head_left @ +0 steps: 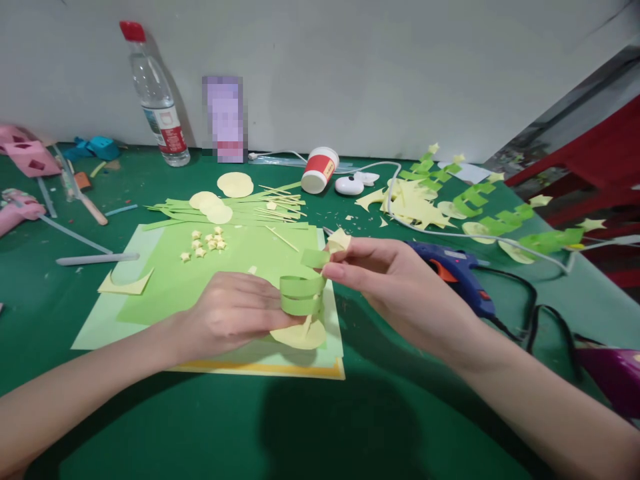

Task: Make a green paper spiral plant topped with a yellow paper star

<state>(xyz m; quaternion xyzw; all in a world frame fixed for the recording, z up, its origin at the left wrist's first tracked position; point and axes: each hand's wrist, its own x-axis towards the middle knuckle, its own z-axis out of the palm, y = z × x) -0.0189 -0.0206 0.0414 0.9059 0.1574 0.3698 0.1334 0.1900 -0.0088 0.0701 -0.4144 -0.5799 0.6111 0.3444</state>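
A coiled green paper strip (pixel 301 307) rises from a yellow paper disc (pixel 300 335) in front of me. My left hand (pixel 237 310) grips this piece low down, its fingertips at the disc and partly hidden behind the coil. At the upper end of the strip, a pale yellow paper star (pixel 339 241) is pinched between thumb and finger of my right hand (pixel 385 273). Stacked green paper sheets (pixel 165 280) lie beneath the left hand, with several tiny folded stars (pixel 206 244) on them. The blue glue gun (pixel 457 273) lies behind my right wrist.
Green paper strips (pixel 185 215) and yellow discs (pixel 235 185) lie beyond the sheets. Along the wall are a water bottle (pixel 159 110), a phone (pixel 224 120) and a tipped paper cup (pixel 319 171). A white cable (pixel 450 233) crosses near similar star-topped green spirals (pixel 507 223).
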